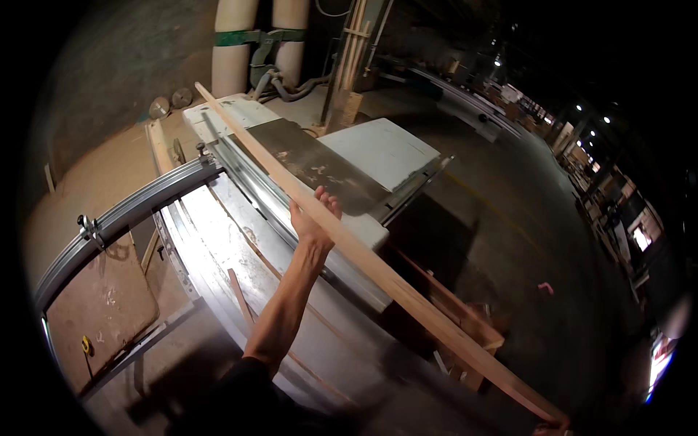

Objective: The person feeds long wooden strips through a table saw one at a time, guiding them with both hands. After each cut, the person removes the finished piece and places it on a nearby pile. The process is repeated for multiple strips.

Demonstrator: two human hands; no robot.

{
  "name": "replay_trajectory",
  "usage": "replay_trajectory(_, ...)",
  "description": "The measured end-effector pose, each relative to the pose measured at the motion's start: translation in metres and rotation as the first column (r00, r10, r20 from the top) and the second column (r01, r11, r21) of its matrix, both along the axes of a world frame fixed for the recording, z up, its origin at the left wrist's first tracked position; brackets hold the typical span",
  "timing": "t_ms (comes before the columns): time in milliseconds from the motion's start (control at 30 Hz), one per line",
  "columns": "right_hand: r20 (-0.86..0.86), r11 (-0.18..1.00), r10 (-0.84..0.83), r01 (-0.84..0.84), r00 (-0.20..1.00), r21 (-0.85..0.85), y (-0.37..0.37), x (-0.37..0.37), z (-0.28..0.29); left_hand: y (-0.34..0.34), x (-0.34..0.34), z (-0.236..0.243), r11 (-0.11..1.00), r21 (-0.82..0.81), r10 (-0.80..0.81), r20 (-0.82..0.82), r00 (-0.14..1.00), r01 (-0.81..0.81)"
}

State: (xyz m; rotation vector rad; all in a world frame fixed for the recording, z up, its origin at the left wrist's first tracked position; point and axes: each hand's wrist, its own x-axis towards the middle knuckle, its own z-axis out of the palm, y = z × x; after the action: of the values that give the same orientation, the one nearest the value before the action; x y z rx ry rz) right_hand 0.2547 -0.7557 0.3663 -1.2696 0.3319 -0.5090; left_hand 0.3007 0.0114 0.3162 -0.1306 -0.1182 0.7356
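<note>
A long, narrow wooden board (367,265) runs diagonally from the far left to the lower right, raised above a sliding table saw (233,247). My left hand (315,221) is closed around the board near its middle, palm up from below, with the thumb on the left side and the fingertips on the right. At the board's near end, by the lower right rim, a small part of my right hand (554,427) shows against the wood. Its fingers are mostly cut off by the picture's dark edge. A thin wood strip (240,294) lies on the metal table beside my left forearm.
An aluminium crosscut fence (131,214) with clamps crosses the left side. A yellow tape measure (86,344) lies on a board at lower left. White side tables (382,152) flank the saw; a wooden crate (465,320) stands below. Dust-collector bags (234,69) stand behind.
</note>
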Motion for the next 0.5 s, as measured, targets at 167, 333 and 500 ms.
replay_trajectory(167,-0.186,0.996,-0.089,0.082,0.979,-0.047,-0.09,-0.065,-0.049,-0.129,-0.033,0.1,0.959,0.283,0.048,-0.048,0.998,-0.033)
replay_trajectory(333,-0.473,0.983,0.087,0.002,0.877,0.185,-0.182,-0.164,-0.148,-0.232,-0.077,0.145,0.794,0.606,0.059,0.019,0.998,-0.059)
replay_trajectory(500,-0.665,0.99,0.122,-0.041,0.737,0.137,-0.183,-0.278,-0.213,-0.292,-0.139,0.176,0.695,0.718,-0.046,0.108,0.993,-0.046)
